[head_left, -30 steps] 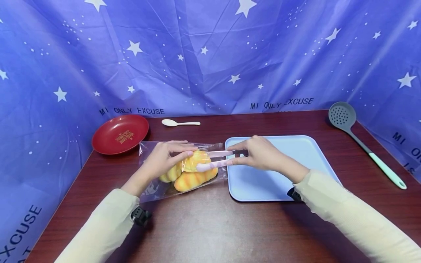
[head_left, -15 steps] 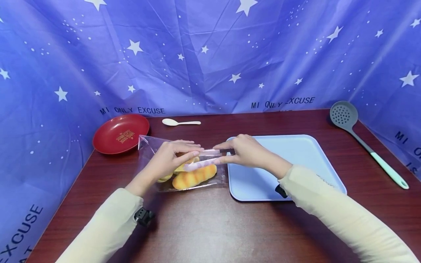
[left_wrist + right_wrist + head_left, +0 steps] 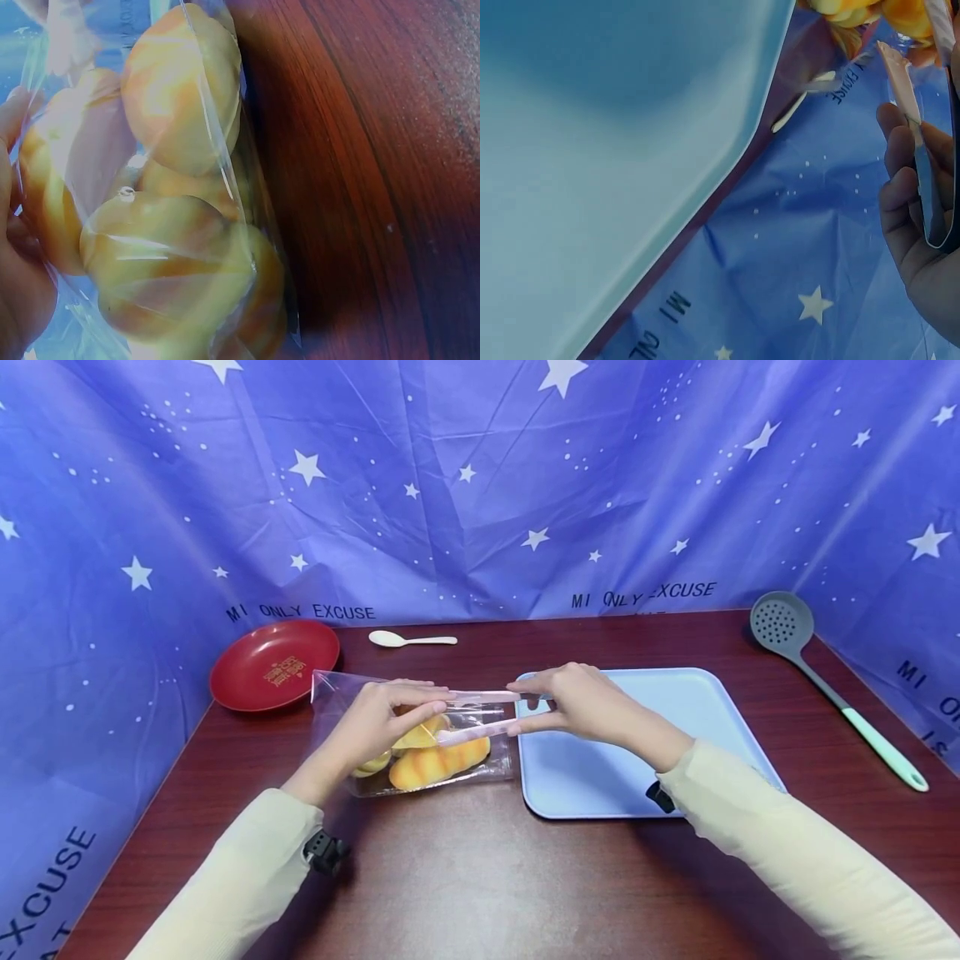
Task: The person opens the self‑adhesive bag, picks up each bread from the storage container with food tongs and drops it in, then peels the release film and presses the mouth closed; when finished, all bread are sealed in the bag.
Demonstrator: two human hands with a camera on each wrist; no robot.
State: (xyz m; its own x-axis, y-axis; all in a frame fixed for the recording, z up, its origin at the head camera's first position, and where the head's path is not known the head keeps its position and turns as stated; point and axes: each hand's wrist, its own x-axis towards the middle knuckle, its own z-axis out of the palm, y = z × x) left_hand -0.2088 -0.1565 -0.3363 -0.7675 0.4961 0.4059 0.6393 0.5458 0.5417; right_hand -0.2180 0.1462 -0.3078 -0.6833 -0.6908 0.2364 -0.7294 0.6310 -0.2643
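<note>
In the head view my left hand [image 3: 386, 714] grips a clear plastic bag [image 3: 335, 695], thumb below and fingers stretched along its upper side. Inside the bag lie several bread rolls. A long orange-striped loaf [image 3: 442, 764] is at the front, with a rounder yellow bun [image 3: 420, 733] behind it, partly under the hand. The left wrist view shows a lobed bun [image 3: 161, 255] through the film. My right hand [image 3: 581, 702] holds a pair of tongs [image 3: 480, 732] with pale pink arms spread apart. Their tips reach in over the yellow bun, and the far tip is hidden by my left fingers.
A light blue tray [image 3: 592, 785] lies under my right forearm. A red plate [image 3: 247, 664] stands at the back left, beside a white spoon [image 3: 412, 640]. Far right lies a grey skimmer [image 3: 782, 620] with a mint handle. A starry blue cloth [image 3: 480, 510] encloses the table.
The right hand pushed the tongs leftward into the bag, then drew back slightly right as the tong arms spread. My left hand shifted a little right, and the bag's left corner rose.
</note>
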